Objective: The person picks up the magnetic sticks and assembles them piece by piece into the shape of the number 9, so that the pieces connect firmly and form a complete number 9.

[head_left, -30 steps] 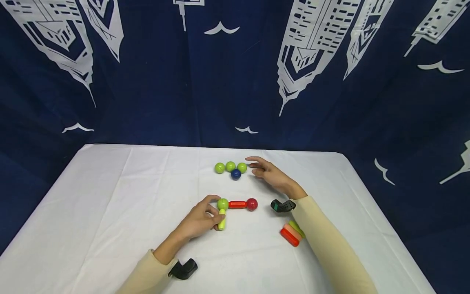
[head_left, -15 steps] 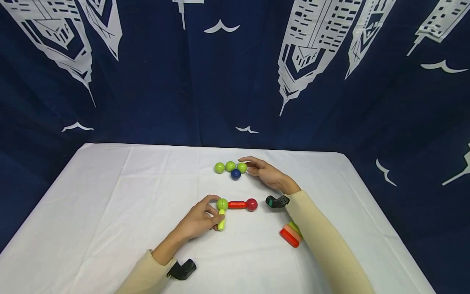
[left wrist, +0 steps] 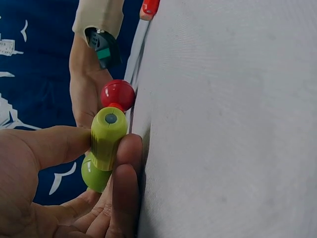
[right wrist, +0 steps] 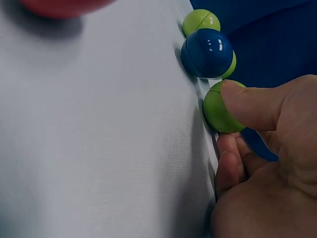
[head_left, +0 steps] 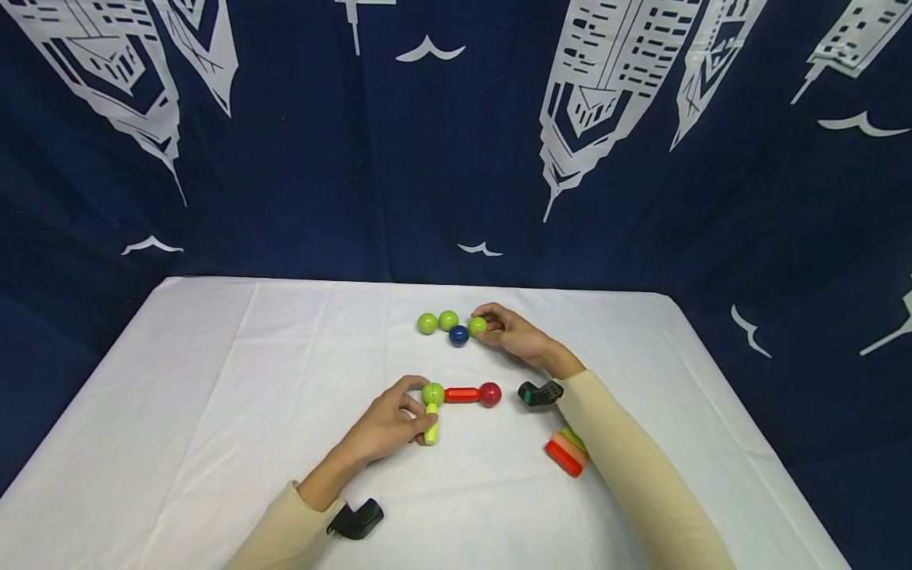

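Observation:
My left hand (head_left: 385, 423) pinches a yellow-green stick (left wrist: 106, 148) between thumb and fingers; its near end shows a round grey spot. A green ball (head_left: 432, 393) joins the stick's far end. From that ball a red stick (head_left: 461, 395) runs right to a red ball (head_left: 489, 394), so the joined pieces form an L on the table. Farther back, my right hand (head_left: 518, 336) pinches another green ball (right wrist: 220, 110) between thumb and fingers. Just left of it lie a blue ball (head_left: 459, 336) and two more green balls, one (head_left: 427, 323) at the far left.
Red, orange and yellow-green sticks (head_left: 567, 453) lie side by side near my right forearm, which partly covers them. A white cloth covers the table (head_left: 214, 396). Behind its back edge hangs a dark blue curtain (head_left: 299, 198) with white building prints.
My right hand has moved left to the rightmost green ball, taken hold of it, and shifted it slightly right, away from the other balls. My left hand keeps its hold on the stick.

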A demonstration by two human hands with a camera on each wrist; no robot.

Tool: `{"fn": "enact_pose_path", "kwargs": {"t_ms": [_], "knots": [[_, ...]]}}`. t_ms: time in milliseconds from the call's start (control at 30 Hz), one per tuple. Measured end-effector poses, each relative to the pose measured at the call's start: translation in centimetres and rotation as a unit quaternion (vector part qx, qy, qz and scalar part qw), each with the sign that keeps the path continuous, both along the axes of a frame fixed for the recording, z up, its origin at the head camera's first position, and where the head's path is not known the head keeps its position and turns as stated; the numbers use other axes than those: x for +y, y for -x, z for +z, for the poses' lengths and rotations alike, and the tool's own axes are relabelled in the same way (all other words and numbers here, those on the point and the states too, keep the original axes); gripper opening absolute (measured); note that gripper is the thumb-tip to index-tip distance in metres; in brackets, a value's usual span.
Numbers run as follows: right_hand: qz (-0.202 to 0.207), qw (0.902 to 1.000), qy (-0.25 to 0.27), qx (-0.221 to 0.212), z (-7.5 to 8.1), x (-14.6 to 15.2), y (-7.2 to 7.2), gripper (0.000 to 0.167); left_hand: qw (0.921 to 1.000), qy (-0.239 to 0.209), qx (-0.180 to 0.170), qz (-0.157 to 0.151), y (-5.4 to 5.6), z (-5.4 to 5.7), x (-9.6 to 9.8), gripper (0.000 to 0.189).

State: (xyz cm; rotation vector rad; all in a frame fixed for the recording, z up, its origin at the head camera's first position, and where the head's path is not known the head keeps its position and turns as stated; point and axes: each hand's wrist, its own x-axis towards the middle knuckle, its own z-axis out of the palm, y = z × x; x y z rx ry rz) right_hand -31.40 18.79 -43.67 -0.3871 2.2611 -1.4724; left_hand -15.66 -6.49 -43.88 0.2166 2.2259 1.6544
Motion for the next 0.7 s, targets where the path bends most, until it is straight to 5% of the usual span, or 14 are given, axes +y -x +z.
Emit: {"fn": "enact_pose_path", "kwargs": {"t_ms": [433,700], "knots": [[-0.019,0.9977,-0.054,0.037,1.1,0.7,-1.7,0.040,0.9999,0.008,0.002,0.011,-0.1,0.0,0.3,0.054],[-0.005,0.9988,-0.015,0.047,3.2,1.0,-4.4,0.044,0.9998,0.011,0.002,0.019,0.0,-0.1,0.3,0.054]]}}
